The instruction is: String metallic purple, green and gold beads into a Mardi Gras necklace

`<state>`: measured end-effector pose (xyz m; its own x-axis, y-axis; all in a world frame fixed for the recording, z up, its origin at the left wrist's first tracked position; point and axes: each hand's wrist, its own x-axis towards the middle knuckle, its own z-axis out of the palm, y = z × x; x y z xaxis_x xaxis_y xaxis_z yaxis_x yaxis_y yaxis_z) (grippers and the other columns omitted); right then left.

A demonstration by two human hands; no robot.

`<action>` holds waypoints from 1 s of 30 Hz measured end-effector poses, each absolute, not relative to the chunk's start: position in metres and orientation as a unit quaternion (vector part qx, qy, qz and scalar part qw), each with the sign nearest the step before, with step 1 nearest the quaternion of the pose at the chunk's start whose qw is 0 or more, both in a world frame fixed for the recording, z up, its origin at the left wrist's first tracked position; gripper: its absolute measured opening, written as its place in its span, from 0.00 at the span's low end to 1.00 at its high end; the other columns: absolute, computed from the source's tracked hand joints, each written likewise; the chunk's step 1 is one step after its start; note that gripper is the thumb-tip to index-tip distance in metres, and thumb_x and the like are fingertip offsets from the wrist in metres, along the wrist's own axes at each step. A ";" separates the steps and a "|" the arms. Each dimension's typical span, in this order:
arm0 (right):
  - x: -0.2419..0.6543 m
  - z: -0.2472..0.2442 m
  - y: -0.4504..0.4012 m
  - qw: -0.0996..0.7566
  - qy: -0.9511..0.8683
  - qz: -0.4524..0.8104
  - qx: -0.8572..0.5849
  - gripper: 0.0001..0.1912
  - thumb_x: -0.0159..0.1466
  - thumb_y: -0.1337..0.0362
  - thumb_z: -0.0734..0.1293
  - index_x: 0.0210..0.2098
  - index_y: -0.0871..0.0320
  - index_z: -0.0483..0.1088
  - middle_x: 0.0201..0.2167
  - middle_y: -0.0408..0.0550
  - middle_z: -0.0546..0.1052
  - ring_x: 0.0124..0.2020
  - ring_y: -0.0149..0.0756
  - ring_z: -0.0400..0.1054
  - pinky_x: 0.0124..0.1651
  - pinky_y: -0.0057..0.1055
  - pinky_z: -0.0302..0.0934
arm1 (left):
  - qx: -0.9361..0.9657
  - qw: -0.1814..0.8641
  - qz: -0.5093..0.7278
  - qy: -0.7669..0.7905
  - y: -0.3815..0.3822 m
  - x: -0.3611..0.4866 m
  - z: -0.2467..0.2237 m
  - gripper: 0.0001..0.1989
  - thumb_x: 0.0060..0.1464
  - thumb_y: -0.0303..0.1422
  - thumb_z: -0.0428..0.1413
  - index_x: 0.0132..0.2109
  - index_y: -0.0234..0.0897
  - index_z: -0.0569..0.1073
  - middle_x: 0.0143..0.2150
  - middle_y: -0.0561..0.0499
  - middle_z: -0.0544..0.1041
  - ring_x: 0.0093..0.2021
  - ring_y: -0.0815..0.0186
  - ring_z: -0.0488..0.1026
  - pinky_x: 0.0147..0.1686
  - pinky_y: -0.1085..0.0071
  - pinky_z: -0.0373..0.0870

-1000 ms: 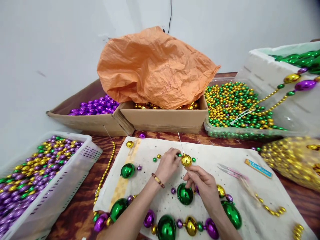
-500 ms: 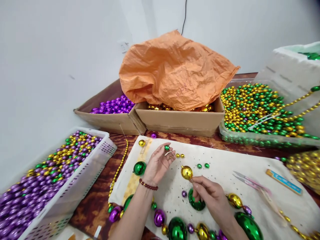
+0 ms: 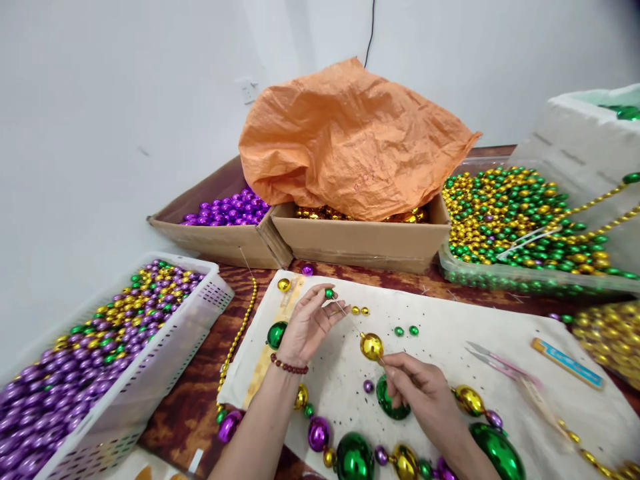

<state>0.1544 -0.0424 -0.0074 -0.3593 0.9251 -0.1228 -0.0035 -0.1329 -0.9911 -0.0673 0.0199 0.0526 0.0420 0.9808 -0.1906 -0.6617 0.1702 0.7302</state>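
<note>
My left hand (image 3: 313, 323), a beaded bracelet at its wrist, pinches a small green bead (image 3: 329, 293) between thumb and fingertips, the other fingers loosely curled. A thin string (image 3: 354, 324) runs from that bead down to a shiny gold ball (image 3: 371, 347). Just below the gold ball, my right hand (image 3: 413, 383) has thumb and forefinger closed on the string's thin end; whether a needle is there I cannot make out. Behind the right fingers lies a large green ball (image 3: 387, 400), partly hidden. A strung garland of green, purple and gold balls (image 3: 355, 457) curves along the near edge.
On the white cloth (image 3: 450, 373) lie loose small beads, snips (image 3: 500, 363) and a blue-yellow cutter (image 3: 567, 363). A white basket of beads (image 3: 200, 293) stands left. Cardboard boxes (image 3: 360, 243) under an orange sack (image 3: 350, 140) stand behind, and a clear bin of beads (image 3: 510, 220) right.
My left hand has shifted slightly left with the small green bead, and more string shows between it and the gold ball. My right hand has barely moved.
</note>
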 end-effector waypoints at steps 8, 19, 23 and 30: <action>0.135 0.004 -0.026 0.359 -0.550 0.615 -0.436 0.12 0.68 0.56 0.60 0.38 0.58 0.69 0.27 0.44 0.75 0.25 0.31 0.71 0.27 0.25 0.60 | 0.372 0.628 0.524 0.439 0.005 -0.056 0.058 0.10 0.57 0.33 0.57 0.45 0.35 0.76 0.42 0.45 0.77 0.44 0.60 0.74 0.50 0.60 0.68; 0.142 -0.009 -0.017 0.383 -0.491 0.667 -0.409 0.14 0.67 0.53 0.61 0.36 0.58 0.66 0.29 0.45 0.74 0.24 0.31 0.69 0.22 0.23 0.54 | 0.508 0.295 0.397 0.705 0.066 -0.122 0.036 0.10 0.56 0.36 0.55 0.44 0.37 0.75 0.50 0.42 0.74 0.52 0.55 0.70 0.53 0.62 0.62; 0.143 -0.015 -0.018 0.396 -0.474 0.673 -0.407 0.16 0.66 0.51 0.63 0.34 0.59 0.67 0.30 0.46 0.73 0.23 0.30 0.68 0.20 0.23 0.52 | 0.492 0.223 0.342 0.769 0.110 -0.140 0.033 0.08 0.53 0.36 0.58 0.39 0.38 0.72 0.54 0.39 0.69 0.59 0.49 0.64 0.57 0.56 0.55; 0.146 -0.015 -0.017 0.393 -0.465 0.677 -0.414 0.16 0.65 0.51 0.63 0.36 0.58 0.66 0.24 0.41 0.69 0.20 0.28 0.66 0.21 0.22 0.51 | 0.477 0.243 0.308 0.787 0.139 -0.138 0.026 0.10 0.46 0.33 0.62 0.30 0.37 0.67 0.47 0.34 0.74 0.58 0.43 0.66 0.52 0.54 0.61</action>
